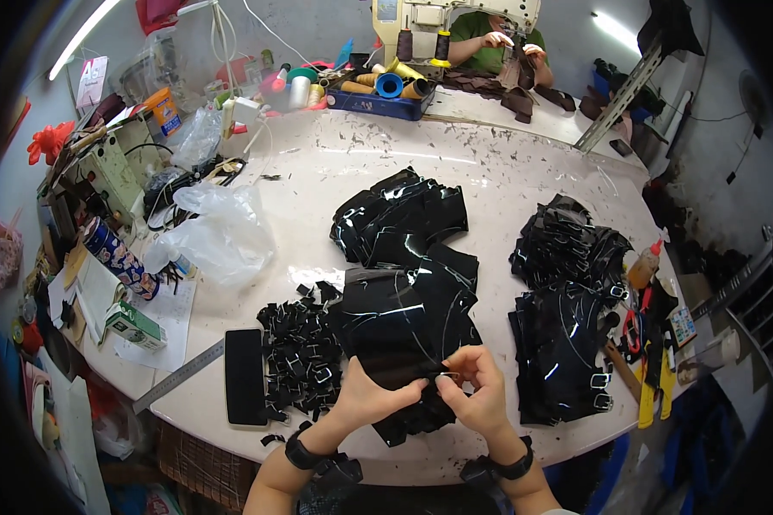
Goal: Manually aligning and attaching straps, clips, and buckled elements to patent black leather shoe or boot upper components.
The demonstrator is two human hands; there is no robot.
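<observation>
At the left of the frame lies a patterned blue can [120,257], its contents hidden from view; just below it sits a green-and-white carton [136,326]. In the upper left stands an orange container [162,112], its inside not visible. A crumpled clear plastic bag [223,236] lies left of centre. Below it, small black tabs with metal buckles [301,352] lie heaped loose on the table beside a dark phone [246,378].

At lower centre, the left hand [374,396] pinches the near edge of a black panel [382,313], thumb against finger. In the upper centre, a blue tray [374,107] holds brown, tan and yellow thread cones and a blue-ended spool. The right hand [477,395] pinches at the panel's same edge, a thin metal bit showing by its fingertips.

Right of centre are stacked black pieces [554,343], some with buckles. Farther right, a red-tipped bottle [644,268] contains amber liquid.
</observation>
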